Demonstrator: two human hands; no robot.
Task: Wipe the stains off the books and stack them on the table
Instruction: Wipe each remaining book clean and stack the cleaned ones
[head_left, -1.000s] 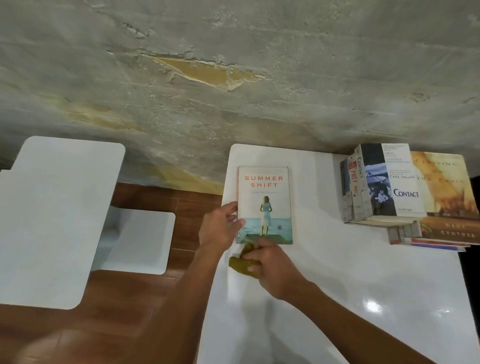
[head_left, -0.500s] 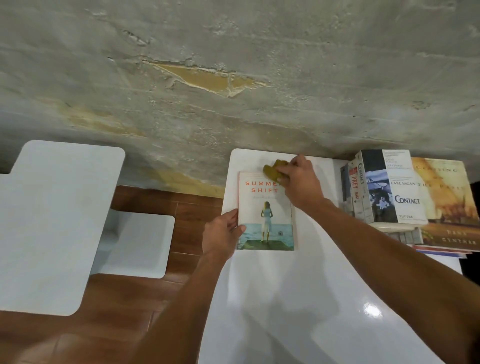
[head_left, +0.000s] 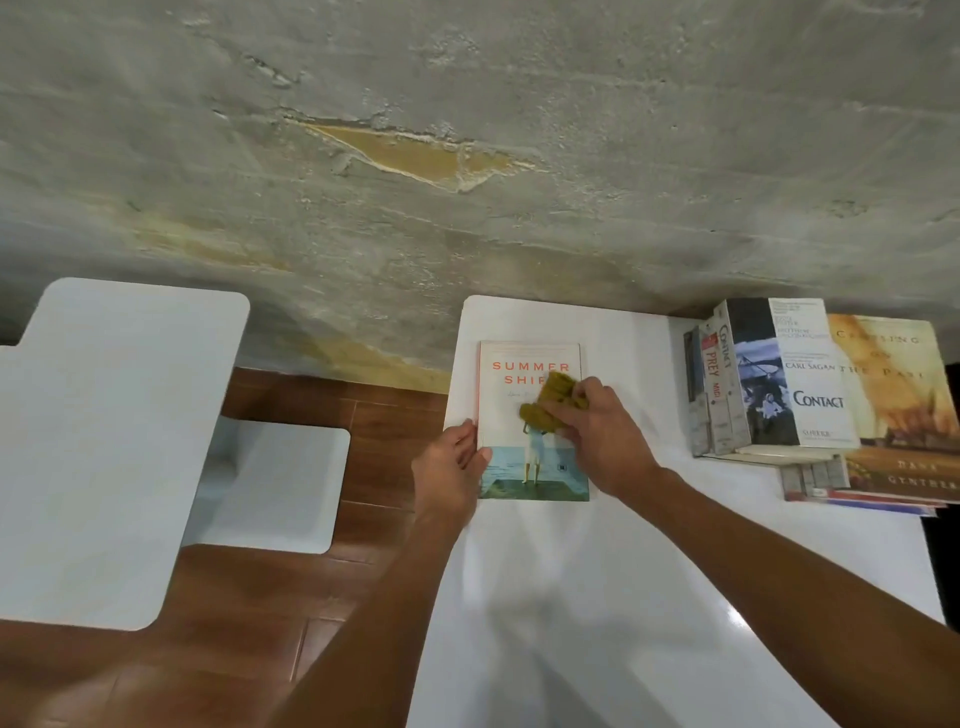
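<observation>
Now cloth (head_left: 551, 402) on book (head_left: 514, 467)

The table (head_left: 649, 597) is white, smooth & shiny w/ bright glints. The wall (head_left: 467, 130) is rough grey concrete w/ a chipped patch, & the floor (head_left: 322, 400) looks like brown wood. The cloth (head_left: 550, 400) is soft & fuzzy; the book (head_left: 506, 395) cover is smooth paper.

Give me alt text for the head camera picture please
A right hand rubs a mustard cloth over the Summer Shift book on a white table, while the left hand steadies its left edge. A book pile sits at right.
</observation>
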